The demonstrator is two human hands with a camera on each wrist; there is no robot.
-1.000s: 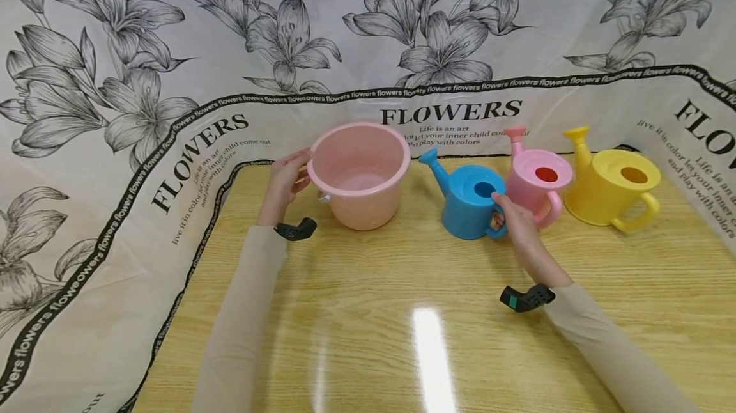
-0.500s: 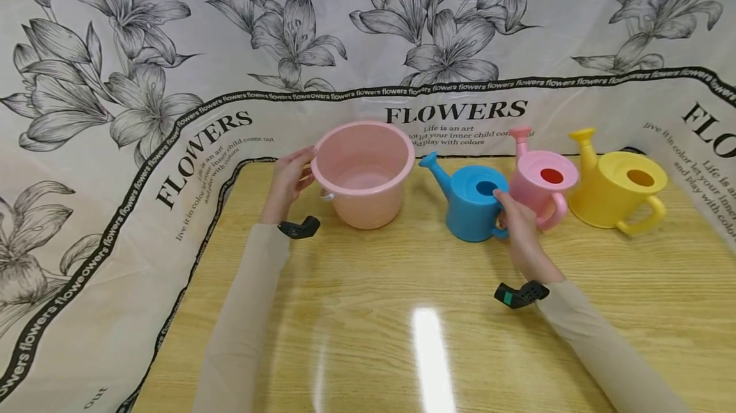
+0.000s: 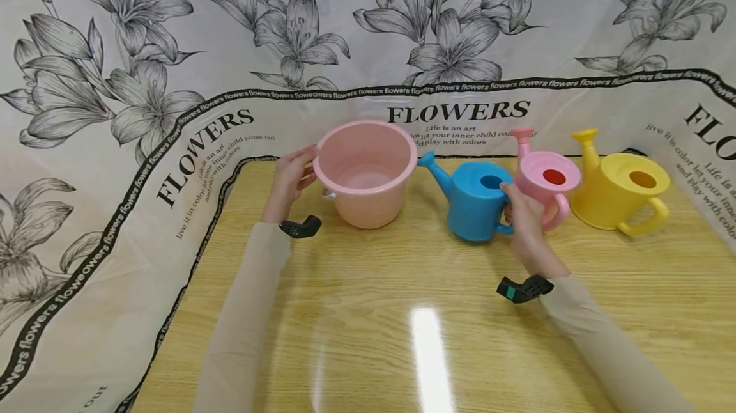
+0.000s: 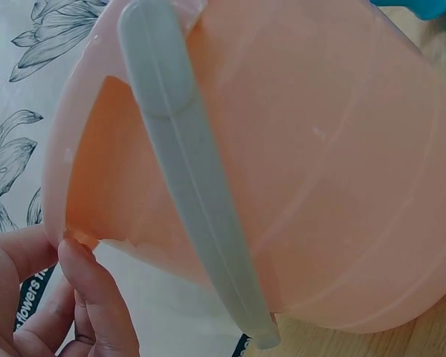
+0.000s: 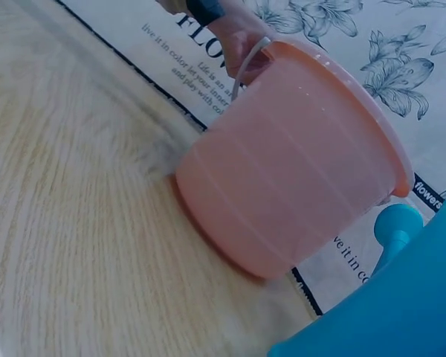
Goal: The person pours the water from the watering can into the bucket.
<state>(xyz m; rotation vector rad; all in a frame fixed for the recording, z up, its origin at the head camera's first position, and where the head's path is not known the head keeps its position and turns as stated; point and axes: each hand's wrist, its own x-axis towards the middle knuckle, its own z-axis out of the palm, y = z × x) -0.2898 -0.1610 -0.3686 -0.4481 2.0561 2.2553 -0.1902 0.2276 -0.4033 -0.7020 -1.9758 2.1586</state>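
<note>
A pink bucket (image 3: 370, 205) stands on the wooden table, its mouth facing up. My left hand (image 3: 287, 179) pinches its rim on the left side; in the left wrist view, the thumb and a finger (image 4: 97, 286) meet at the rim beside the pale handle (image 4: 193, 178). My right hand (image 3: 526, 221) grips the handle of a blue watering can (image 3: 473, 208), thumb near the top opening. The can's spout points up and left, its tip close to the bucket's right rim. In the right wrist view, the blue watering can (image 5: 386, 297) fills the lower right corner and the right hand is hidden.
A pink watering can (image 3: 540, 186) stands just right of the right hand, with a larger yellow watering can (image 3: 615, 199) beside it. Flower-printed cloth (image 3: 322, 106) hangs behind the table (image 3: 368, 298) and along its left side.
The blue watering can has moved slightly left with my right hand, bringing its spout nearer the bucket. My left hand keeps its hold on the rim. The head view has shifted a little.
</note>
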